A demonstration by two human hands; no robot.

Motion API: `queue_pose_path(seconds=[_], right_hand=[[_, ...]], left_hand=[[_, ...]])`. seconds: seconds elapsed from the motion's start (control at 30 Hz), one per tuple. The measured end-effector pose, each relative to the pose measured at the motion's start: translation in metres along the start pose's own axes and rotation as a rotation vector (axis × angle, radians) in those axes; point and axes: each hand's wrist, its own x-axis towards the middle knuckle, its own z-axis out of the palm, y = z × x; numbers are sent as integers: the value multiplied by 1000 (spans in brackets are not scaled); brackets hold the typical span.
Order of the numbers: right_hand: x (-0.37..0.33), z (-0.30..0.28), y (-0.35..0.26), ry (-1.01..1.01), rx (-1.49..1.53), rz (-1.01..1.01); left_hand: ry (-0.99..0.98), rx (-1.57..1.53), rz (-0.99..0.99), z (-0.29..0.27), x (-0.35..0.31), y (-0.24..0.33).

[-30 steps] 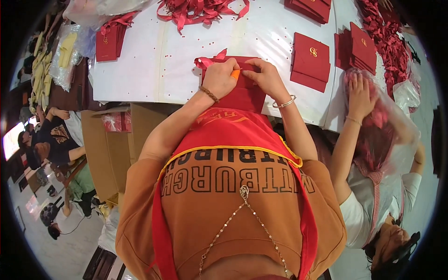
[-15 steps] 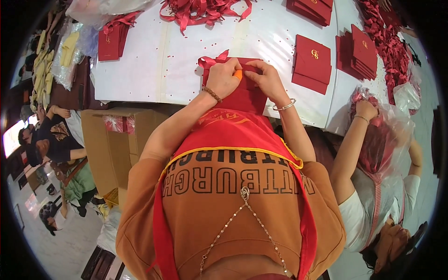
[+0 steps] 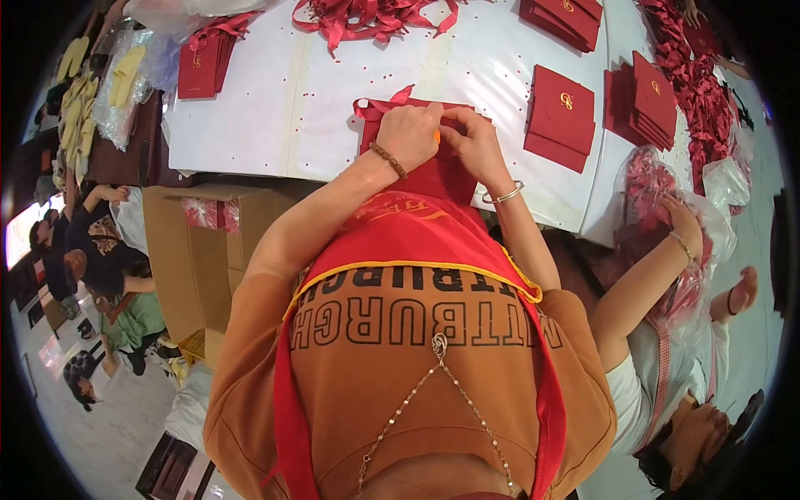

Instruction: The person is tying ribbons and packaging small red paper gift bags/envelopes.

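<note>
We saw both forearms reaching forward over the near edge of the white table [image 3: 250,142]. The left hand [image 3: 410,133] was curled with its knuckles up, an orange cover [image 3: 437,136] at one finger; the right hand [image 3: 473,142] came in opposite, wrist bent inward, thumb and forefinger drawn together. The fingertips nearly met, but their tips were partly hidden, so we could not tell what either hand was gripping, or whether it was. Beneath them, at the middle of the near edge, we had one red bag [image 3: 437,177], flat and plain, with a shiny ribbon [image 3: 385,103] looped at its far left corner. We counted four bag stacks [image 3: 560,117] besides: one near the left edge, three toward the right. One ribbon heap [image 3: 375,21] lay at the far side.
</note>
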Motion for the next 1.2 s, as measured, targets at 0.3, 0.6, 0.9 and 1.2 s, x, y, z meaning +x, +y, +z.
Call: queue_pose_path(seconds=[0.3,0.6,0.9,1.2], right_hand=[[-6,-6,-17,-72,110,129],[-12,-7,-12,-5,-46,-14],[-16,3,-18,38,-135,-325],[-16,4,-21,19,-108,-130]], left_hand=[[-134,-679,-366,-8,0,-13],[-126,-180,-149,-23,6,-4],[-811,-309,0,-48,53,-45],[-527,-568,-247,-21,47,-44]])
